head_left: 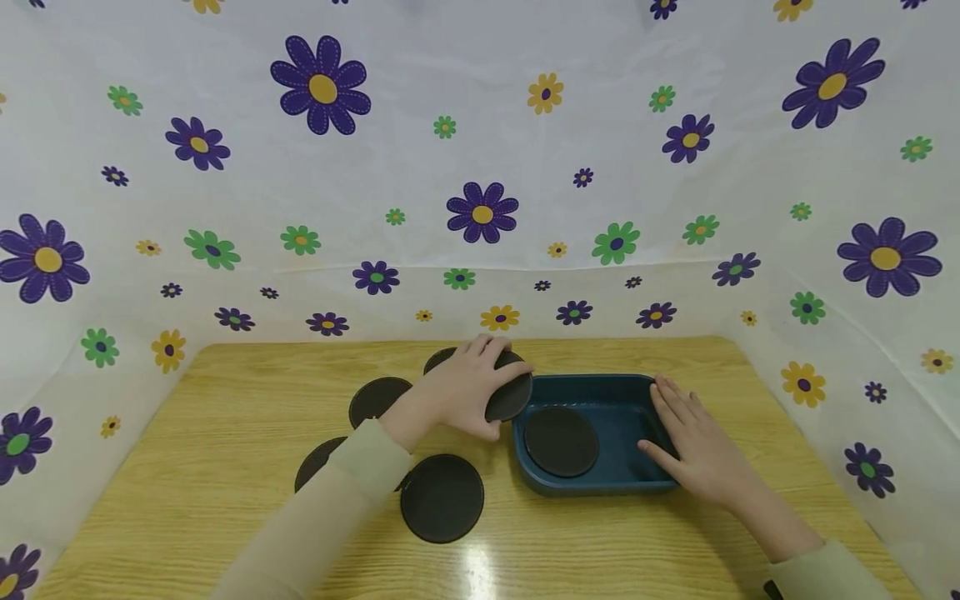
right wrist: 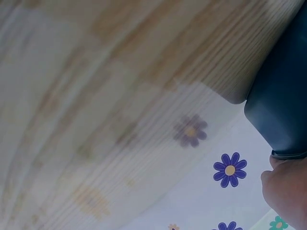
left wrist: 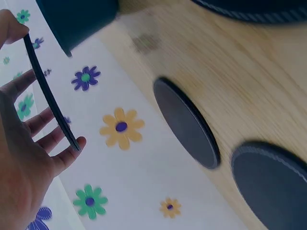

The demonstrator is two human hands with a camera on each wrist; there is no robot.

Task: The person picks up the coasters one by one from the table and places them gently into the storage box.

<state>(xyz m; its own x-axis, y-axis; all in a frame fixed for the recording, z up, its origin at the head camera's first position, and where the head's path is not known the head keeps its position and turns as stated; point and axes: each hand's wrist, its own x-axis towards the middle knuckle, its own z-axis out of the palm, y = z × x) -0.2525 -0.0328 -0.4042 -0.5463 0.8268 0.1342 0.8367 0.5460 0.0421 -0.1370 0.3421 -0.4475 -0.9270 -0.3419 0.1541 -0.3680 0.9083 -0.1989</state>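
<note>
A black round coaster (head_left: pixel 511 392) is in my left hand (head_left: pixel 467 387), held by its edge between thumb and fingers beside the left end of a blue rectangular bin (head_left: pixel 626 442). In the left wrist view the held coaster (left wrist: pixel 50 96) appears edge-on, apart from the table. Another coaster (head_left: pixel 561 442) lies inside the bin, in its left half. My right hand (head_left: pixel 693 450) rests on the bin's right rim, its fingers straight, with the thumb over the inside. In the right wrist view, part of that hand (right wrist: pixel 288 191) touches the rim.
Several more black coasters lie on the wooden table (head_left: pixel 225 467) left of the bin: a near one (head_left: pixel 442 498), a farther one (head_left: pixel 378 397), and others partly behind my left arm. A white flower-print cloth (head_left: pixel 420 167) stands behind and at both sides.
</note>
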